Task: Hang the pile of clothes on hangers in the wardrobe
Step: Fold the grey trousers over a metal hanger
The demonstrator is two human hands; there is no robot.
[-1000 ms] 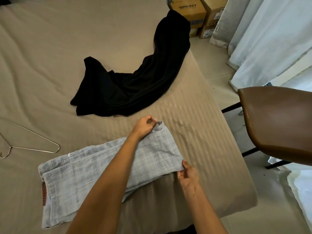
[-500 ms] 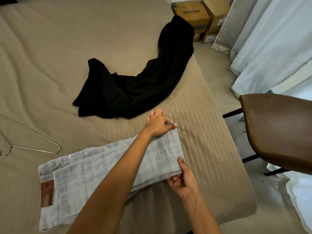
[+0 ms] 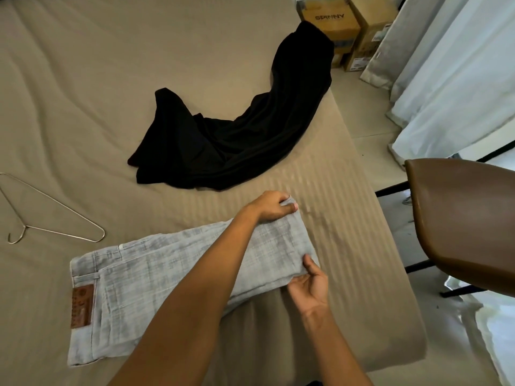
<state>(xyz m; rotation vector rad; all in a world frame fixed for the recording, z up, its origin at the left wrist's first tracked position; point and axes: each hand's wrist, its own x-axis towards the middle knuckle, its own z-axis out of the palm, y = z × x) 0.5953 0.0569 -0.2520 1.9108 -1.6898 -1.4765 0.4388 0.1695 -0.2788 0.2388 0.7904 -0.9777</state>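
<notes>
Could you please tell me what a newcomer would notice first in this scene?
Pale grey jeans lie folded at the near edge of the bed, the left hand pinching their far corner and the right hand gripping the near one. Beyond them a black garment sprawls across the bed, and a bare wire hanger lies to the left.
</notes>
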